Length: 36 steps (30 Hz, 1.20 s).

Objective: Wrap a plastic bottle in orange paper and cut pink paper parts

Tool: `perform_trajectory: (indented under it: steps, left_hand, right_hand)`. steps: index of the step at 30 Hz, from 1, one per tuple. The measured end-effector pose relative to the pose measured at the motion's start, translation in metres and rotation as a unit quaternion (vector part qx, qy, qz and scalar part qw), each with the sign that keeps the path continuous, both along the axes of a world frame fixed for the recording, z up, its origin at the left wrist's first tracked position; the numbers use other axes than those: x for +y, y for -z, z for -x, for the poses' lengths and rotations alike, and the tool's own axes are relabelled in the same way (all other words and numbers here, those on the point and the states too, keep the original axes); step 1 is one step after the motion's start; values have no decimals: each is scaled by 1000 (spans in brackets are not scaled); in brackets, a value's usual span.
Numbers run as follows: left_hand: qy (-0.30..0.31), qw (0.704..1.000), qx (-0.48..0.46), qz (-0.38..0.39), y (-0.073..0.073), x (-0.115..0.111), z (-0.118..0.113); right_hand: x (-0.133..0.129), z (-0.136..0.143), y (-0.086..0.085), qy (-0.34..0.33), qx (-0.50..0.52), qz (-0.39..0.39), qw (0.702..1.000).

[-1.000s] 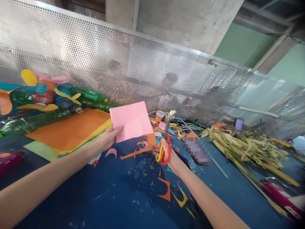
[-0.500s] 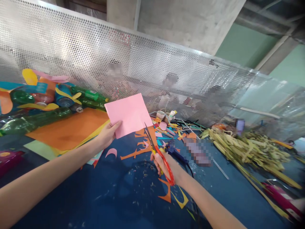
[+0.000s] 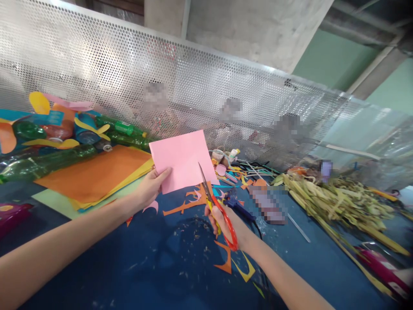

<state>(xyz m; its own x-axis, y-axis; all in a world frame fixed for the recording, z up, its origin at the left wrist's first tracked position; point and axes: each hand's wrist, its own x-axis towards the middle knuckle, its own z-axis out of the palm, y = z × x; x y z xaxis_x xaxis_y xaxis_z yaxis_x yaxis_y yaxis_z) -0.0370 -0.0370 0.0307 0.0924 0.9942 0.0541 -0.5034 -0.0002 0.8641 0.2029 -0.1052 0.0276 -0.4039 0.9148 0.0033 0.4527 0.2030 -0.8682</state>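
Observation:
A sheet of pink paper (image 3: 180, 159) is pinched by its lower left corner in my left hand (image 3: 150, 187), thumb on the near face. My right hand (image 3: 224, 221) is closed round the red and yellow handles of a pair of scissors (image 3: 207, 191). The blades point up and overlap the lower right part of the sheet; whether they grip the paper I cannot tell. Beneath lie orange paper offcuts (image 3: 183, 206) and a pink crescent scrap (image 3: 151, 208) on the blue table (image 3: 155, 267).
Orange paper sheets (image 3: 93, 172) and green bottles (image 3: 54, 161) lie at the left. Behind the scissors rests a dark blue glue gun (image 3: 240, 209) with its cord. Dried yellowish husks (image 3: 335, 200) spread at the right. A perforated metal screen (image 3: 193, 86) stands behind, with people beyond it.
My left hand has carried the pink paper slightly right and down, so it overlaps the scissor blades more. The right hand with the scissors has stayed nearly in place.

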Motion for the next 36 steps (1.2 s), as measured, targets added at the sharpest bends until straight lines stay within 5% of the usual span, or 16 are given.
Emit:
perform_trajectory:
  steps: [36]
  left_hand:
    - [4, 1000, 10, -16, -1, -3, 1]
  right_hand:
    - [1, 5, 8, 23, -4, -24, 999]
